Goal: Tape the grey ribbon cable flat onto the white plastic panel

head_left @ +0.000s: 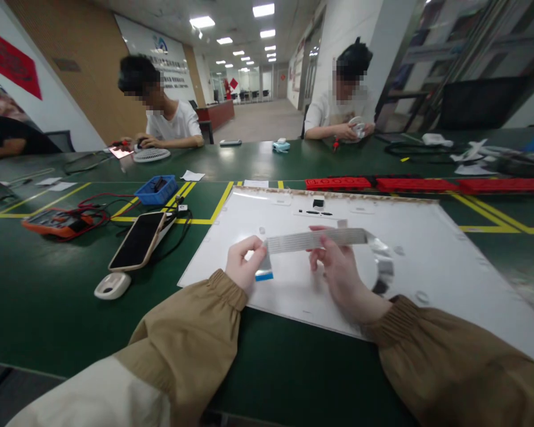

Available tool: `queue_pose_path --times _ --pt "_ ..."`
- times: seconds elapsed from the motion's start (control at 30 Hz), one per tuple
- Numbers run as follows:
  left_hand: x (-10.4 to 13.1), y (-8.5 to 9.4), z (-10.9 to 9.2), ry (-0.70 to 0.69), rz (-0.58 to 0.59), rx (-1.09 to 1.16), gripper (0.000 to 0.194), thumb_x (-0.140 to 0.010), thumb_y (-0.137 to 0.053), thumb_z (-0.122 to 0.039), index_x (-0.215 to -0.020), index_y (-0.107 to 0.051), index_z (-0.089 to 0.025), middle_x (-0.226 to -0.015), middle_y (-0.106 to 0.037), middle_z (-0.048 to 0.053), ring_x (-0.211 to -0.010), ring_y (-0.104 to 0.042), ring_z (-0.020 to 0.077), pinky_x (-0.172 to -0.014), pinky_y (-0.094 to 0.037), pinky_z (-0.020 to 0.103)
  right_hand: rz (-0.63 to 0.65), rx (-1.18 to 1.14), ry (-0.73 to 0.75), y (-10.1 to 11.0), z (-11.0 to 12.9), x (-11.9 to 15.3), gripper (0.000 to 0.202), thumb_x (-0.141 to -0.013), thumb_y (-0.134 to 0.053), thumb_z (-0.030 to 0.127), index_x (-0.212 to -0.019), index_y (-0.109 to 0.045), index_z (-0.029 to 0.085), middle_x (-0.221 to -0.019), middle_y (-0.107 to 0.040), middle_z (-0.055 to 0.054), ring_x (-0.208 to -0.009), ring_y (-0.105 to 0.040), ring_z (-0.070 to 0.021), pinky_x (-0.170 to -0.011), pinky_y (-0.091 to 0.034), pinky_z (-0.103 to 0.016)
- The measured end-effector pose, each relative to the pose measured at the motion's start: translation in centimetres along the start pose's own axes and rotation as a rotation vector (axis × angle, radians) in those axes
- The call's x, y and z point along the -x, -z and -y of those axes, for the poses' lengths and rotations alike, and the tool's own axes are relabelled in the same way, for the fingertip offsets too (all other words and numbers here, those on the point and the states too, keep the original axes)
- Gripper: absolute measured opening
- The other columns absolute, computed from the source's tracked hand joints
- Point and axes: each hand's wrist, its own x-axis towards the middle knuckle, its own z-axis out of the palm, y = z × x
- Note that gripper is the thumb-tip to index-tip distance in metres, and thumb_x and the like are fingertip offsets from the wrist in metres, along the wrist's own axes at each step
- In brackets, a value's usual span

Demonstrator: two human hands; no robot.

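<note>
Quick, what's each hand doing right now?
Left hand: closed, pinching the flat ribbon cable near its blue-tipped end.
Right hand: holding the same cable farther along, other fingers loosely curled.

We observe one flat ribbon cable (pixel 293 242), silver-grey with fine lengthwise lines, raised above a white panel (pixel 289 296). Its middle run is nearly straight and level; the left end, pinched by the left fingers (pixel 258 256), folds down to a blue tip (pixel 263 276). Right fingers (pixel 333 252) hold it farther along, beyond which we note a loose, blurred, shiny curl bending downward. The panel lies flat on the green worktop (pixel 293 367), brownish along its far edge.
</note>
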Motion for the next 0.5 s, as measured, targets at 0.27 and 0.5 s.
queue_pose_path --times 0.27,0.5 --pt "-1.9 1.8 1.9 0.304 -0.180 0.481 0.026 -0.060 -0.062 -0.028 -0.049 -0.042 -0.018 -0.050 -0.039 -0.004 -0.050 -0.046 0.0096 -0.053 -0.043 0.023 -0.235 -0.066 0.000 1.2 0.1 -1.5 0.041 -0.075 -0.063 0.042 -0.112 -0.055 0.025 -0.070 -0.056 0.004 -0.045 -0.044 -0.0064 -0.038 -0.034 -0.018" --pt "-2.2 2.2 1.7 0.514 -0.113 0.805 0.020 -0.062 -0.052 -0.021 -0.075 -0.064 -0.012 -0.056 -0.053 -0.001 -0.056 -0.057 0.0108 -0.060 -0.051 0.021 -0.127 0.265 0.163 3.2 0.8 -2.5 0.029 -0.075 -0.062 0.041 -0.064 -0.059 0.014 -0.051 -0.050 0.002 -0.043 -0.042 -0.0072 -0.038 -0.033 -0.020"
